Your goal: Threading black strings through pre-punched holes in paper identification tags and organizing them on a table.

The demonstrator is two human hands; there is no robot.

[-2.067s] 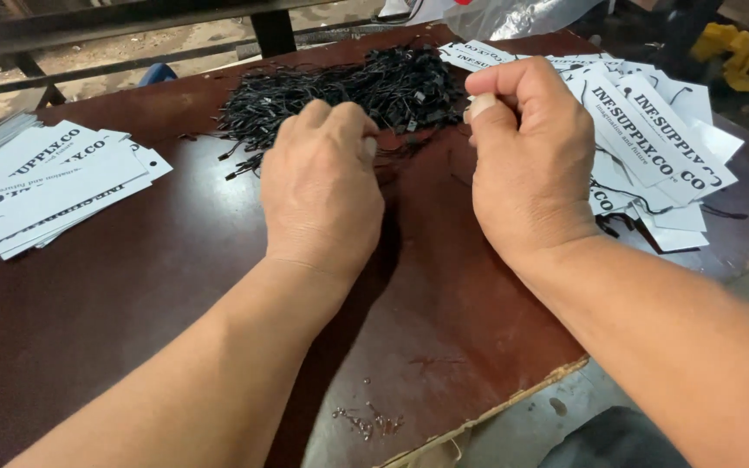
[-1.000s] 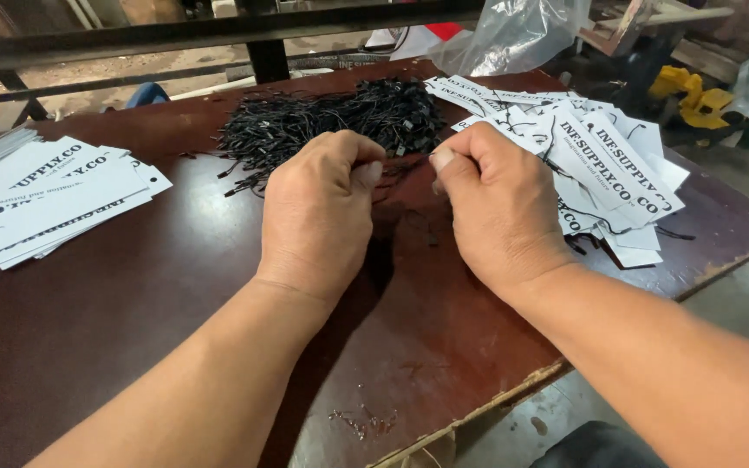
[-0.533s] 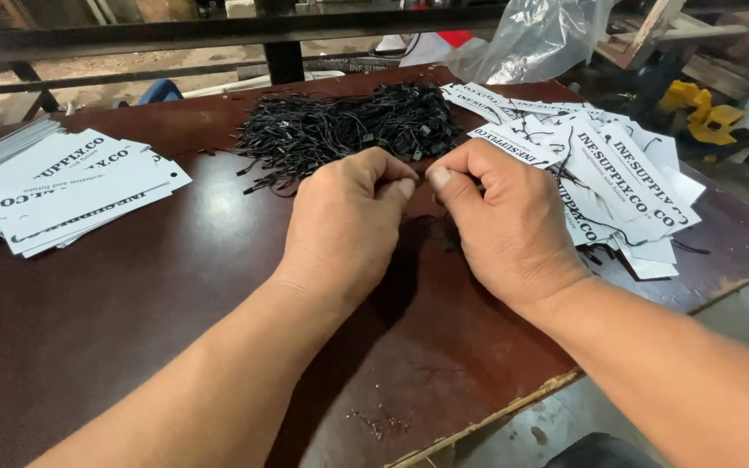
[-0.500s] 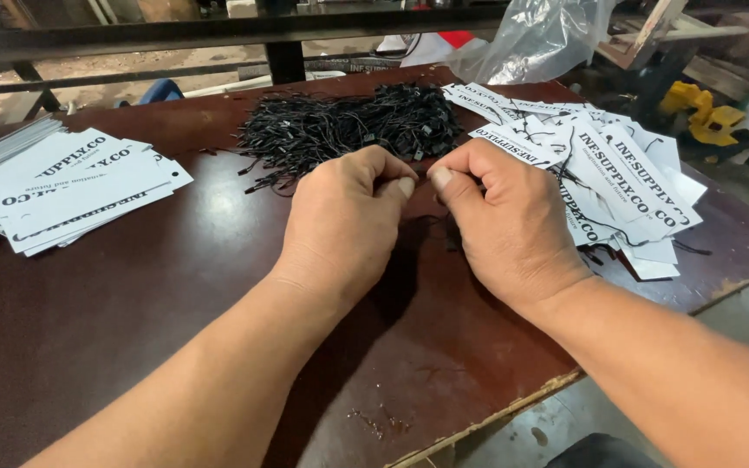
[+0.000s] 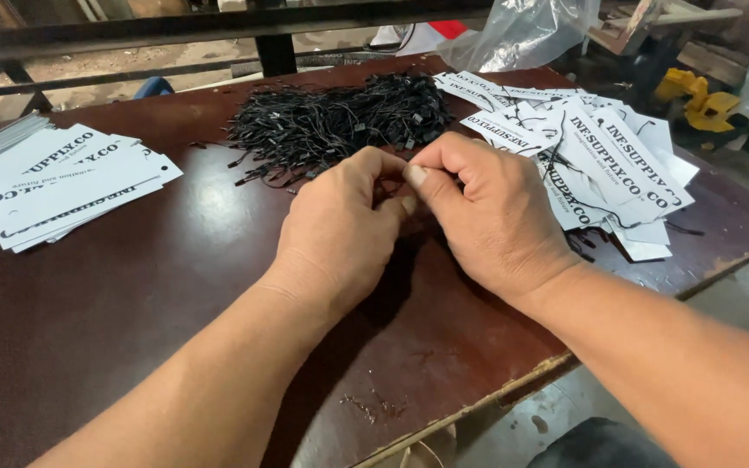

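My left hand [image 5: 340, 234] and my right hand [image 5: 487, 217] meet fingertip to fingertip over the dark brown table [image 5: 132, 295]. Both are closed in a pinch on what looks like a thin black string, mostly hidden by the fingers. Just beyond my hands lies a heap of black strings [image 5: 340, 126]. A spread of white printed tags [image 5: 54, 186] lies at the left. Right of my right hand, a looser pile of white tags with strings on them [image 5: 608, 165] nearly touches it.
The table's chipped front edge [image 5: 513, 390] runs diagonally under my right forearm, with floor below. A dark metal rail [image 5: 218, 22] crosses behind the table. A clear plastic bag [image 5: 522, 30] and yellow objects [image 5: 695, 95] sit at the back right.
My right hand has come left, away from the tag pile, and met my left hand. Both hands have closed into a pinch in front of the string heap.
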